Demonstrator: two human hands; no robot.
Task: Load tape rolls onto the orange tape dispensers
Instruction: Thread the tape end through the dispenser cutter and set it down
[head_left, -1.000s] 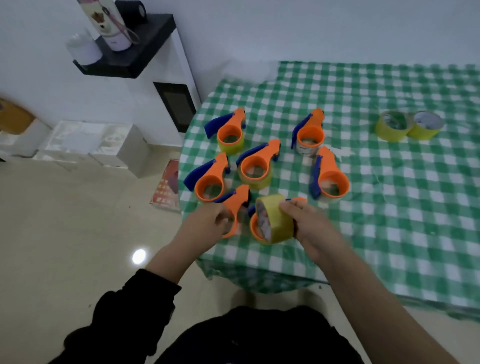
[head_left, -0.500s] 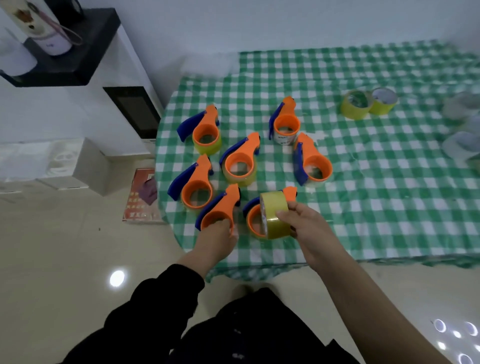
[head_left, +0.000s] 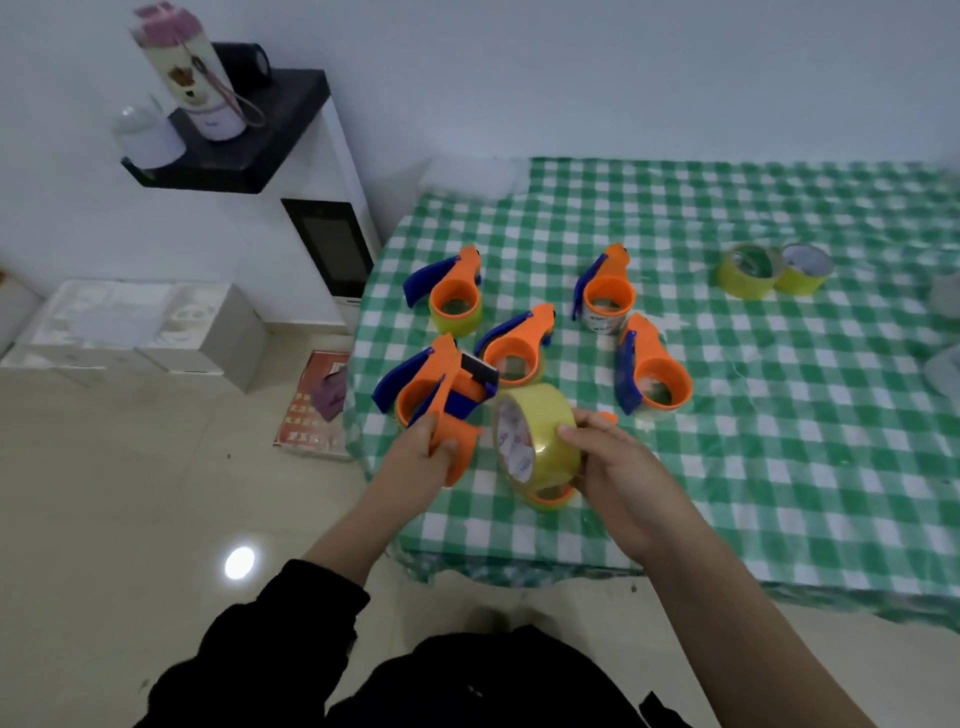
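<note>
Yellow tape roll (head_left: 535, 441) stands on edge over the near side of the checked tablecloth (head_left: 779, 467), the right hand (head_left: 618, 473) grasping its rim with curled fingers. At its nine o'clock the left hand (head_left: 421, 462) clasps an orange dispenser (head_left: 467, 457), which lay flat half a second ago and is now lifted, cutter end up. Roll and hub look ready to meet. Other dispensers (head_left: 647, 345) sit from ten to one o'clock, and two spare rolls (head_left: 740, 288) at two o'clock.
</note>
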